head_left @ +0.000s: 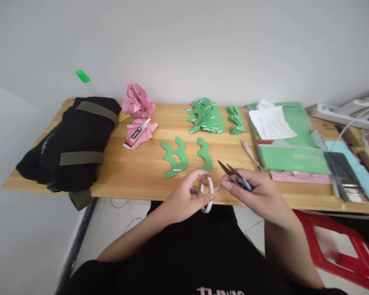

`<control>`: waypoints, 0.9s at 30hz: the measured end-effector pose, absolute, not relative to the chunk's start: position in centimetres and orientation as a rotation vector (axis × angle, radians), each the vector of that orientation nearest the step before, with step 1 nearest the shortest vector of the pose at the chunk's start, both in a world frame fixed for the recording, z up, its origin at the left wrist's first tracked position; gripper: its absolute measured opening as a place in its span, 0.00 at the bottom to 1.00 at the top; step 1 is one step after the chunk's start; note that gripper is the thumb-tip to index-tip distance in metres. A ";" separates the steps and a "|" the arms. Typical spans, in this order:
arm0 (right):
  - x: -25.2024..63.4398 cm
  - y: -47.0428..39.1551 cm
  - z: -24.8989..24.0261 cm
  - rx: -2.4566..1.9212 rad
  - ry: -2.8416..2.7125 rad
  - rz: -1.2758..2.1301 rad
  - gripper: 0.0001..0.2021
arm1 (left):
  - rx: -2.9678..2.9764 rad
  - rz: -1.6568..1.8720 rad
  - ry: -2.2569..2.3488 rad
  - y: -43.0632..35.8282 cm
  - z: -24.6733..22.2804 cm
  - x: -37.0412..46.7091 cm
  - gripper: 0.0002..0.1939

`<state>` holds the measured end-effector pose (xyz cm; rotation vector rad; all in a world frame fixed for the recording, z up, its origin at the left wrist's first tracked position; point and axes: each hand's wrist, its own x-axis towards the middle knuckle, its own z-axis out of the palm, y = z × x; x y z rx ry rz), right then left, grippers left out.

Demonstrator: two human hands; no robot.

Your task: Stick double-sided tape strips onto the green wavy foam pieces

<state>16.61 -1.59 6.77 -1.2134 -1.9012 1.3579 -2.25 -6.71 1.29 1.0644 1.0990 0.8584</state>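
My left hand (189, 196) is closed on a narrow roll of white tape (207, 200) over the table's front edge. A short tape end runs from the roll to the fingertips of my right hand (252, 188). That hand also holds scissors (238, 176) with blue handles, their blades parted and pointing up and left. Just beyond my hands lie wavy green paper strips: a single strip (205, 155) and a pair (175, 157) to its left with a small white piece where they meet. Farther back are a heap of green strips (206, 116) with white bits and a neat stack (235, 120).
On the wooden table (135, 180), a black bag (80, 143) lies left. Crumpled pink paper (138, 100) and a glue tube (137, 134) stand beside it. A pen (251, 155), green folder (295, 157), white tissue (272, 123) and dark phone (346, 174) lie right.
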 end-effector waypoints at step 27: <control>16.1 -0.6 6.4 -1.411 -1.960 0.806 0.14 | 1.006 0.964 0.966 -5.2 4.1 -2.2 0.19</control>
